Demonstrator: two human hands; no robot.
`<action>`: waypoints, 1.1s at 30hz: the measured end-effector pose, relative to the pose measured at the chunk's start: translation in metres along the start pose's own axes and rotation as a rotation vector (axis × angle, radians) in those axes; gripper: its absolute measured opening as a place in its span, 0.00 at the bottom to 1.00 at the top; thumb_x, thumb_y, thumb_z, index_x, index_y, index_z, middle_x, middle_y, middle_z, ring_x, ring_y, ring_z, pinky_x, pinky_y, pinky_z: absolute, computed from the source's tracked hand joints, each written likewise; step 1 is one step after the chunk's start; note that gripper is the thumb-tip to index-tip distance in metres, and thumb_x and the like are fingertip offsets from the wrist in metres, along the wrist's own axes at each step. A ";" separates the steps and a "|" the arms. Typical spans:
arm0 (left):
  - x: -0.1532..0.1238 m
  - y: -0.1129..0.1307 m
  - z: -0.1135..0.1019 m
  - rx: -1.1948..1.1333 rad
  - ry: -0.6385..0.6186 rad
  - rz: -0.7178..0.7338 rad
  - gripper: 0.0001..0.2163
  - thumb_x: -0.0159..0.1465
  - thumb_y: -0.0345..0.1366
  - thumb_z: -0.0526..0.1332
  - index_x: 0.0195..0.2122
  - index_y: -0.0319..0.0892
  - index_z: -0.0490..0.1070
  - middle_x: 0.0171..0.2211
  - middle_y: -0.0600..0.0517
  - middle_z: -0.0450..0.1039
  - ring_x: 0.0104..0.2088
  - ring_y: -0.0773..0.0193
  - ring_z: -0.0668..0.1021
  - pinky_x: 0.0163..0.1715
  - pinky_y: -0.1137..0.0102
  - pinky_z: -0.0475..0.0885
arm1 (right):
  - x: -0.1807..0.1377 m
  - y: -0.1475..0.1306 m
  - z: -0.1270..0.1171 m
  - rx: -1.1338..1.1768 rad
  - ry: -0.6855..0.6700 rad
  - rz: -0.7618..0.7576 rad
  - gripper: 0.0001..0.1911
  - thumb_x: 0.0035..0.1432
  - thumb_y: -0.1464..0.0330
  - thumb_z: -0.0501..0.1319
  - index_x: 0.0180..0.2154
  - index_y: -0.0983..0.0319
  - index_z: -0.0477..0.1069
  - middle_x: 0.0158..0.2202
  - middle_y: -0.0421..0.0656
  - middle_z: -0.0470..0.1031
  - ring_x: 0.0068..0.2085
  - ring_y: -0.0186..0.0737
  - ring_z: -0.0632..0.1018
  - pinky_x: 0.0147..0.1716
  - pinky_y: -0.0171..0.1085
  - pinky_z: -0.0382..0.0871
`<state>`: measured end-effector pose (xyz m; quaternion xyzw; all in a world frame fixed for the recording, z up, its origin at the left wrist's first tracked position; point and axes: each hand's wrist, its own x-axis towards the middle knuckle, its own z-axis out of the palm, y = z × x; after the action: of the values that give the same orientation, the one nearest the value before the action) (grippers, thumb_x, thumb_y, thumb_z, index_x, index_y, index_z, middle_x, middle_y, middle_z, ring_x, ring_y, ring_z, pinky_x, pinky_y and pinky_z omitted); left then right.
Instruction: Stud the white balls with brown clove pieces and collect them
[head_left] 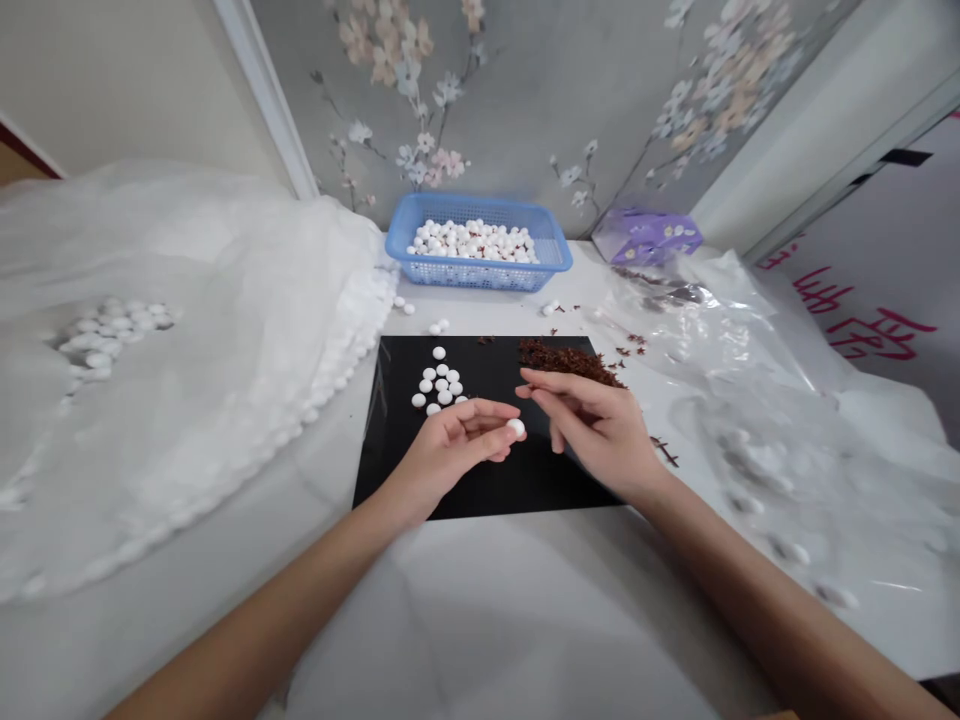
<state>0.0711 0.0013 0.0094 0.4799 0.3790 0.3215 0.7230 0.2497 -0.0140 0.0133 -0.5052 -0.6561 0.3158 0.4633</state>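
My left hand point(461, 445) pinches a small white ball point(516, 427) between thumb and fingertips, above the black mat point(480, 490). Just to its right, my right hand point(589, 420) has thumb and forefinger brought together near the ball, apart from it; whatever lies between those fingertips is too small to make out. Beyond the right hand lies a heap of small reddish-brown pieces point(562, 358), some of them star-shaped. A loose group of white balls point(442, 384) rests on the mat behind my left hand.
A blue plastic basket point(478, 275) of white balls stands against the wall. To the left bulges a large translucent bag point(225, 430) full of white balls. Clear plastic bags point(750, 400) cover the right side, with a purple packet point(649, 237) behind. Stray balls and brown bits dot the white table point(495, 310).
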 end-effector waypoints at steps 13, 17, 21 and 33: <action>0.001 -0.001 -0.005 -0.046 -0.074 -0.024 0.07 0.56 0.37 0.64 0.34 0.41 0.76 0.31 0.53 0.76 0.29 0.72 0.73 0.33 0.75 0.67 | -0.005 -0.007 0.006 -0.104 0.108 -0.160 0.01 0.54 0.71 0.62 0.30 0.61 0.71 0.29 0.39 0.65 0.22 0.27 0.65 0.20 0.32 0.62; 0.002 -0.002 -0.005 -0.069 -0.068 -0.024 0.08 0.56 0.37 0.65 0.34 0.40 0.77 0.31 0.52 0.76 0.29 0.72 0.72 0.33 0.75 0.67 | -0.006 -0.008 0.008 -0.102 0.047 -0.172 0.02 0.56 0.72 0.60 0.33 0.60 0.71 0.31 0.40 0.66 0.24 0.28 0.67 0.20 0.31 0.63; 0.003 -0.001 -0.005 -0.109 -0.032 -0.045 0.07 0.55 0.37 0.65 0.34 0.41 0.77 0.30 0.53 0.76 0.28 0.73 0.71 0.33 0.76 0.66 | -0.006 -0.009 0.008 -0.124 0.028 -0.186 0.02 0.58 0.72 0.57 0.33 0.60 0.69 0.32 0.41 0.65 0.25 0.28 0.67 0.21 0.31 0.64; 0.002 -0.002 -0.005 -0.087 -0.048 0.004 0.06 0.56 0.36 0.65 0.33 0.42 0.77 0.30 0.54 0.76 0.29 0.74 0.72 0.32 0.78 0.66 | -0.008 -0.006 0.011 -0.180 0.028 -0.260 0.04 0.58 0.75 0.57 0.34 0.61 0.68 0.32 0.40 0.64 0.25 0.27 0.67 0.20 0.29 0.64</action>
<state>0.0681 0.0040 0.0062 0.4562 0.3463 0.3275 0.7514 0.2382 -0.0223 0.0121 -0.4597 -0.7350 0.1861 0.4624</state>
